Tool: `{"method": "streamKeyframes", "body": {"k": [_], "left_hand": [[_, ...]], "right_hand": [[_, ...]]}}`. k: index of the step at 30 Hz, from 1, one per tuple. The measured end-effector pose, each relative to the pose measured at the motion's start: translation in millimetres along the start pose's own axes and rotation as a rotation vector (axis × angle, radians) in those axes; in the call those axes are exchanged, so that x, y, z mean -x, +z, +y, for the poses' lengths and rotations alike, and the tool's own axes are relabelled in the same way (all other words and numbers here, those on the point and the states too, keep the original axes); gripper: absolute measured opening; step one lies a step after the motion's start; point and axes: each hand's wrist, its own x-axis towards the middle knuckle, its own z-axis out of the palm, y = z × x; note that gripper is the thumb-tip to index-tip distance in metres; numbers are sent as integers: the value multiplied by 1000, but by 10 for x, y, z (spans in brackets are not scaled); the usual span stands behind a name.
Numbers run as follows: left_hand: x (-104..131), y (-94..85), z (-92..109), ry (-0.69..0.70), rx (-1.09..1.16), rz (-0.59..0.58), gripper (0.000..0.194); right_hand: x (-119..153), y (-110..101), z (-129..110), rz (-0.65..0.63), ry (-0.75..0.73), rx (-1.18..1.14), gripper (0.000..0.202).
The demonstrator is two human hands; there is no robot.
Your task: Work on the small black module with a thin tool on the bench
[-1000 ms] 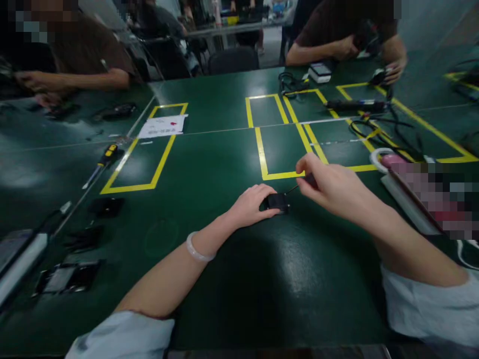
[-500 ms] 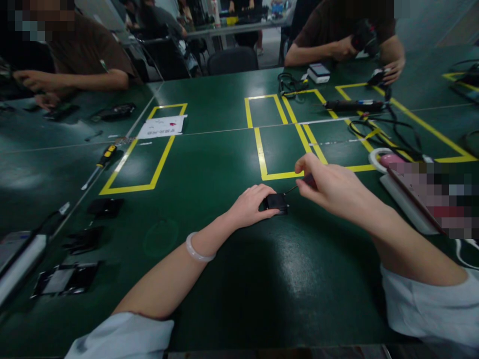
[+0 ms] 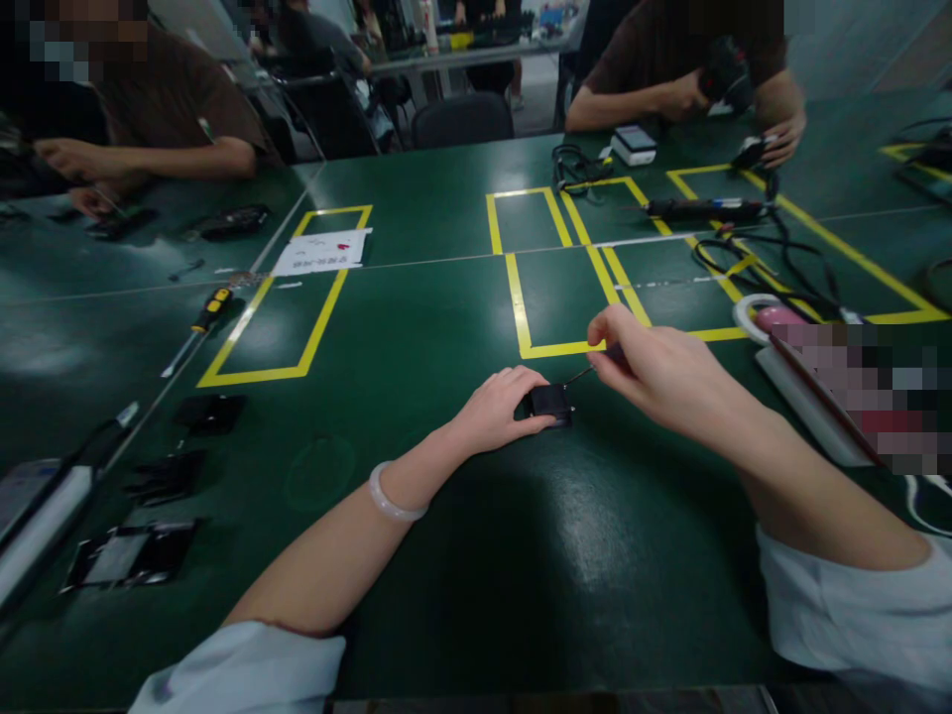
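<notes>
On the green table, my left hand (image 3: 504, 409) is closed around the left side of a small black box-shaped part (image 3: 550, 401), thumb at its near edge. My right hand (image 3: 641, 365) pinches a screwdriver by its dark handle (image 3: 614, 351), mostly hidden in the fingers. The screwdriver's thin shaft (image 3: 580, 375) slants down to the far right corner of the black part. Small shiny bits, perhaps screws, show on the part's right side.
At left lie several black parts (image 3: 209, 414) and a yellow-and-black screwdriver (image 3: 214, 309). A paper sheet (image 3: 322, 252) rests by yellow tape outlines. On the right are cables (image 3: 788, 260), a power screwdriver (image 3: 706, 209) and a pink-and-white object (image 3: 780, 317). Two people sit opposite.
My right thumb and fingers have shifted slightly on the screwdriver's handle, closer together. My left hand and the black part have stayed in place.
</notes>
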Motion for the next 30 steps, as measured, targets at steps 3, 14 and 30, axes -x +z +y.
{"method": "streamKeyframes", "body": {"k": [3, 14, 30], "left_hand": [[-1, 0, 1, -3, 1, -3, 40], [1, -21, 18, -7, -10, -10, 42], [-7, -24, 18, 1, -8, -14, 41]], "right_hand": [[3, 0, 1, 19, -6, 6, 20], [-12, -22, -19, -15, 5, 35, 19], [-13, -22, -12, -18, 7, 38, 19]]}}
